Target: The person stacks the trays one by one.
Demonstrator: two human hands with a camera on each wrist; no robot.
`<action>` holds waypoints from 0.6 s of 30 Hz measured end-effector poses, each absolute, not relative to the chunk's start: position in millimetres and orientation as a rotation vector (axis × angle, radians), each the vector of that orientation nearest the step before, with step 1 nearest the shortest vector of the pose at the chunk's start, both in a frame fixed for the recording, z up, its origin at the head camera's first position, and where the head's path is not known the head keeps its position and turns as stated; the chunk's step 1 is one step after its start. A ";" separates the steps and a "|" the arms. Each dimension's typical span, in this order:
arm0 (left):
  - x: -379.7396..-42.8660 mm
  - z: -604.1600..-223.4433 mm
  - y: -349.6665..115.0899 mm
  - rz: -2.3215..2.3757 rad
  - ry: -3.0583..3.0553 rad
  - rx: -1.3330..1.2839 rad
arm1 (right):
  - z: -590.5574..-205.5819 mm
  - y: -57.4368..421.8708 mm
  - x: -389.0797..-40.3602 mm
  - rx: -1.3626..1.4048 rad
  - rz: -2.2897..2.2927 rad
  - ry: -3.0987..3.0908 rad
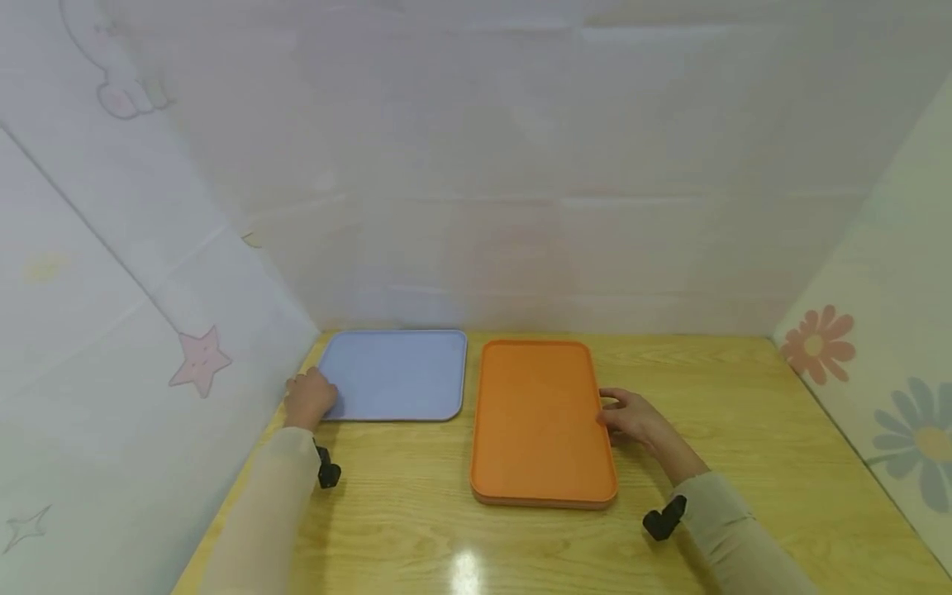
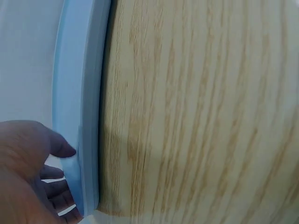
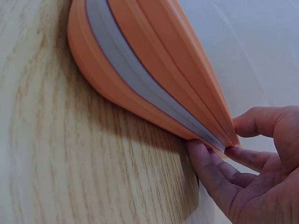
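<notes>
A light blue tray (image 1: 397, 376) lies at the back left of the table. My left hand (image 1: 308, 398) grips its near left corner, with the thumb (image 2: 63, 145) over the rim and the other fingers at the outer side. Right of it is a stack of trays, topped by an orange tray (image 1: 543, 421) with its long side pointing away from me. The right wrist view shows a grey-blue tray (image 3: 122, 65) sandwiched between orange ones. My right hand (image 1: 632, 415) holds the stack by its right long edge, thumb at the top rim and fingertips against the side and underside.
The wooden table (image 1: 402, 529) meets a pale back wall (image 1: 521, 207) just behind the trays. Side walls with printed stars and flowers rise at left and right. A small black wrist camera (image 1: 664, 519) sits on each sleeve.
</notes>
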State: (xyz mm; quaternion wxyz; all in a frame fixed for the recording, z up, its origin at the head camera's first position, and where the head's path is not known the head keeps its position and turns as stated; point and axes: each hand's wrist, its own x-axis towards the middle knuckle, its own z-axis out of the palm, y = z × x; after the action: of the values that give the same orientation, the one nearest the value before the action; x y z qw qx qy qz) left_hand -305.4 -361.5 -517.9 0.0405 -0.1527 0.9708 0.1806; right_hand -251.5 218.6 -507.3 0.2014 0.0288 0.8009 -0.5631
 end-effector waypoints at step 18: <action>-304.6 -511.9 -390.2 0.733 2.947 -0.385 | -517.8 227.7 -258.2 0.045 -1.563 2.239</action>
State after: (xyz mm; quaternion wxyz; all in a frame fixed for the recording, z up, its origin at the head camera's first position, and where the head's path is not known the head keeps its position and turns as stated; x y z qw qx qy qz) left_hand -304.6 -390.2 -511.9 0.0400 -0.1258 0.9619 0.2393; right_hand -258.2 227.7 -517.8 0.2038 0.0162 0.8026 -0.5604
